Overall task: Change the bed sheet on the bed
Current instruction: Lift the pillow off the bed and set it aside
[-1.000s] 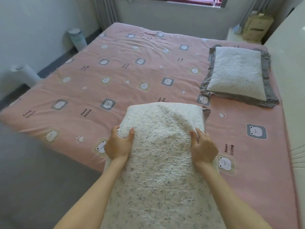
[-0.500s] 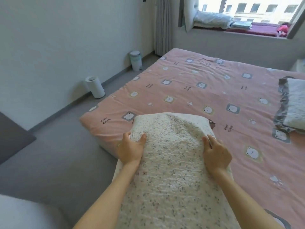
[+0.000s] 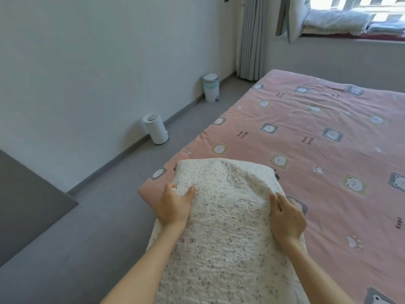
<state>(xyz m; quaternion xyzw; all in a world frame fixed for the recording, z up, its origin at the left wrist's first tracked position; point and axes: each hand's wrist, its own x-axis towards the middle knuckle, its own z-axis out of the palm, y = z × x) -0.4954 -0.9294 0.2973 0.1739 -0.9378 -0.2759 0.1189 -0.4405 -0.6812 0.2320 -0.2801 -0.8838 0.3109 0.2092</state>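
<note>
- The pillow [image 3: 221, 227] is held up over the corner of the bed sheet [image 3: 317, 150], its long way pointing away from the person.
- The left hand [image 3: 174, 207] squeezes the pillow's left side and the right hand [image 3: 287, 218] squeezes its right side, both about as far along.
- The pink bear sheet lies flat on the bed, right of the pillow.
- Grey floor [image 3: 92, 227] is left of the pillow, with a white bin [image 3: 210, 87] by the wall.

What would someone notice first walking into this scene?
Front and centre, both hands, left hand and right hand, grip a white speckled pillow by its sides. Behind it, to the right, spreads the pink bear-print bed sheet. Two white bins stand along the left wall.
</note>
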